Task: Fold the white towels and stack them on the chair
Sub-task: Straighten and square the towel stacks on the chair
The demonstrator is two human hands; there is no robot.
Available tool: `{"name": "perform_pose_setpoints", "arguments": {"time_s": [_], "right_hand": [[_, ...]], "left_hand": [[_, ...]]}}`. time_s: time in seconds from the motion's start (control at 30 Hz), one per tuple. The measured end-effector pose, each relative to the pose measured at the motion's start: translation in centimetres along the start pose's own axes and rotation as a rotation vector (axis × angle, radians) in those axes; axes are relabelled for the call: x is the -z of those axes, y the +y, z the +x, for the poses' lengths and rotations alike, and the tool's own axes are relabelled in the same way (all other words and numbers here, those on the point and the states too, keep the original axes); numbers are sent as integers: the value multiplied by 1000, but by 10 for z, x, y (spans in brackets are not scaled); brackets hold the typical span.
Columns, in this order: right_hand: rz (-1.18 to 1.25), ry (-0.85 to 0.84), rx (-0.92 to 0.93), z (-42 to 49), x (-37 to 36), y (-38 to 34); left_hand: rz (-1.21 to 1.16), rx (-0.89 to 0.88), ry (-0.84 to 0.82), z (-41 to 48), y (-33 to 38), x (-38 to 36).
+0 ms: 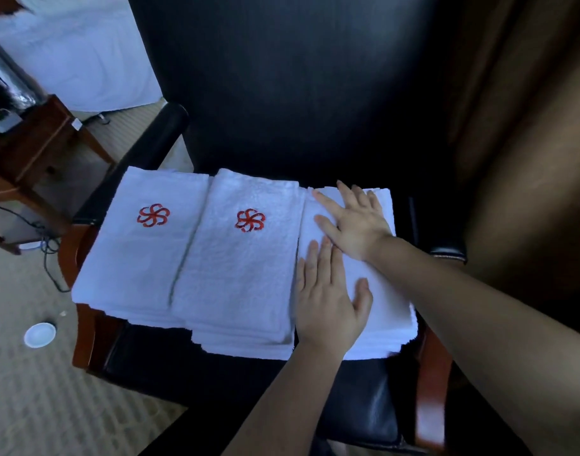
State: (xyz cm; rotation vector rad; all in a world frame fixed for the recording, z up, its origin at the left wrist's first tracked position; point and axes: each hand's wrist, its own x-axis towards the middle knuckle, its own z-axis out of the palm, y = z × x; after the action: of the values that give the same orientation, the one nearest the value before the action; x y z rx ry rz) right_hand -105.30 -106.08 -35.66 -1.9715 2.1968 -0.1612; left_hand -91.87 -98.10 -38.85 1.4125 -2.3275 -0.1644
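While the left hand [328, 301] and right hand [354, 222] lie spread on the towel pile [387, 330] at the right edge of the chair [249, 383], even pressure should square it.

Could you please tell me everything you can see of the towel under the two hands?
The right-hand towel is white terry cloth, folded into a long rectangle, layers showing at its near end. It lies flat on the chair seat beside the middle towel. The left hand, nearer, and the right hand, farther, press flat on it. No red emblem shows.
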Motion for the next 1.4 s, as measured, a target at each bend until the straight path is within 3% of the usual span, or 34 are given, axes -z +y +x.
{"name": "perform_pose_setpoints", "arguments": {"time_s": [0.23, 0.4, 0.53, 0.67, 1.03, 1.4], "right_hand": [[28, -106, -36, -6, 26, -3], [211, -114, -23, -23, 57, -6], [324, 117, 29, -48, 73, -13], [373, 271, 70, -87, 70, -27], [409, 386, 133, -207, 28, -117], [589, 290, 49, -254, -24, -149]], "left_hand": [[-1, -24, -158, 8, 12, 31], [-15, -117, -339, 12, 8, 67], [-173, -193, -231, -8, -7, 103], [-176, -211, -133, -47, -43, 128], [-46, -70, -86, -155, -131, 173], [-18, 70, -47, -195, -137, 171]]}}
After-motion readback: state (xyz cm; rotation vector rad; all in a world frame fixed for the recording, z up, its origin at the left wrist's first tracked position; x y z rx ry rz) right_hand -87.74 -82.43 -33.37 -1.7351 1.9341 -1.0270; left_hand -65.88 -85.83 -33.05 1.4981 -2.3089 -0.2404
